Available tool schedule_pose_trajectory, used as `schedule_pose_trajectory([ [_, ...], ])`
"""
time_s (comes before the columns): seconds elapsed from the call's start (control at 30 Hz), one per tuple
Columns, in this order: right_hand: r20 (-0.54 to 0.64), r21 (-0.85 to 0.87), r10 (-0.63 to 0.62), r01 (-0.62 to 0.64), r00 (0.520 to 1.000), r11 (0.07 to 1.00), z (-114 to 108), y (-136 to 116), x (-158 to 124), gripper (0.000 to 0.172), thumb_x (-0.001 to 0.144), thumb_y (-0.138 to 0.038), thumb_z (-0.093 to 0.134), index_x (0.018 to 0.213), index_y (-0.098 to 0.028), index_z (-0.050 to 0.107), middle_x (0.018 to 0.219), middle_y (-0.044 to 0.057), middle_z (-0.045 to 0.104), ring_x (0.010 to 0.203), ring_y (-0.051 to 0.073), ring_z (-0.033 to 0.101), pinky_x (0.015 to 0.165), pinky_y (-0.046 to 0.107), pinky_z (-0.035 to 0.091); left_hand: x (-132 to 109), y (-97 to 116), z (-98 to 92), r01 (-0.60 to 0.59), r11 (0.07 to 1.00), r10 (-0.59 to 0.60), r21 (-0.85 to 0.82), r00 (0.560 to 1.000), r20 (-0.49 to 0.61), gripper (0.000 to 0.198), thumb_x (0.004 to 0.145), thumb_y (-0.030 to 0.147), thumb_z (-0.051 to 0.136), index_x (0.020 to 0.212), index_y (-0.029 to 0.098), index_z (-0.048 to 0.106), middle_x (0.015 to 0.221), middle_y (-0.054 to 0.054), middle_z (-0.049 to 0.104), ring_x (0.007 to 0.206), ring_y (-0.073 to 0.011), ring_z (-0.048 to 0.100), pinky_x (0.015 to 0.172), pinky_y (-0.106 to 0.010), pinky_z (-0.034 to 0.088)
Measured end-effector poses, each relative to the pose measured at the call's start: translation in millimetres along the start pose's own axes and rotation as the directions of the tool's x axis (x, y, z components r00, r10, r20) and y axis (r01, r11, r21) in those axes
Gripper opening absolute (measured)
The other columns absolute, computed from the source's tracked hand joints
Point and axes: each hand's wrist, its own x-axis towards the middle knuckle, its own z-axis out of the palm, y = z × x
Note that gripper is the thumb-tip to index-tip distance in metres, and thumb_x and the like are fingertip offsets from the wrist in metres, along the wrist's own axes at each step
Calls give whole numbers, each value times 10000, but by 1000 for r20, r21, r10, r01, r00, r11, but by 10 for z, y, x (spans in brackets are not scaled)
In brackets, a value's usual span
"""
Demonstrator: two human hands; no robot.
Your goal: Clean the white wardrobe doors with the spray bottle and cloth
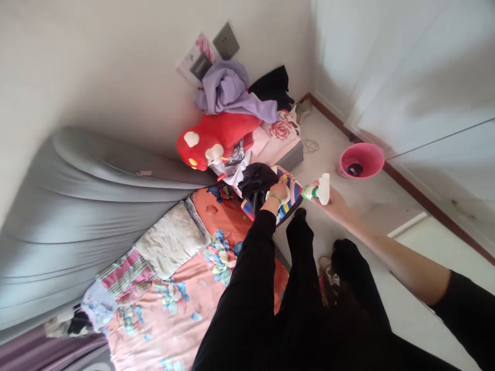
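My left hand (279, 189), with a pale green bracelet at the wrist, is over a bin with multicoloured stripes (294, 181). Its fingers look bent around or against a white rounded thing (286, 196), too small to make out. Black cloth (257, 181) is bunched beside this hand. My right hand (333, 202) is closed around a spray bottle (311, 192) with a white head and green markings, tilted on its side just right of the striped bin.
A red plush toy (209, 139), lilac cloth (226, 87) and a pink rose-patterned item (281, 130) are piled against the wall. A pink bucket (363, 158) stands on the floor at right. The bed (170, 330) with pillows (170, 239) fills the left.
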Motion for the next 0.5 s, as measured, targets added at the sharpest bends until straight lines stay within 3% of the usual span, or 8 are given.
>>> schedule_pose_trajectory([
  [0.13, 42, -26, 13, -11, 999, 1000, 577, 42, 628, 561, 884, -409, 710, 1421, -249, 673, 1543, 91, 648, 1485, 359, 598, 1328, 566, 460, 179, -477, 37, 18, 998, -17, -65, 1000, 20, 457, 1068, 420, 748, 1445, 172, 672, 1462, -134, 683, 1252, -293, 723, 1060, -515, 649],
  [0.3, 68, -62, 16, -12, 998, 998, 1126, -27, 1077, 563, 886, -256, 690, 1447, -223, 669, 1565, 92, 636, 1533, 327, 566, 1359, 544, 436, -95, -1018, 81, 1, 990, 4, -142, 999, 37, 401, 1074, 419, 742, 1396, 183, 702, 1430, -122, 704, 1226, -287, 728, 1044, -492, 655],
  [0.4, 53, -83, 12, -7, 999, 997, 1306, -46, 1137, 563, 915, -255, 678, 1474, -197, 651, 1600, 108, 607, 1565, 301, 536, 1372, 497, 422, -212, -1146, 114, -54, 984, 62, -167, 997, 39, 409, 1068, 423, 749, 1385, 169, 705, 1412, -120, 710, 1218, -292, 732, 1034, -489, 658],
  [0.5, 36, -111, 14, -10, 999, 994, 1352, -3, 1138, 568, 936, -319, 660, 1484, -173, 641, 1600, 123, 599, 1569, 299, 530, 1356, 481, 436, -177, -1100, 158, -123, 979, 132, -163, 990, 44, 401, 1072, 424, 742, 1392, 184, 706, 1444, -121, 699, 1246, -297, 722, 1059, -498, 650],
])
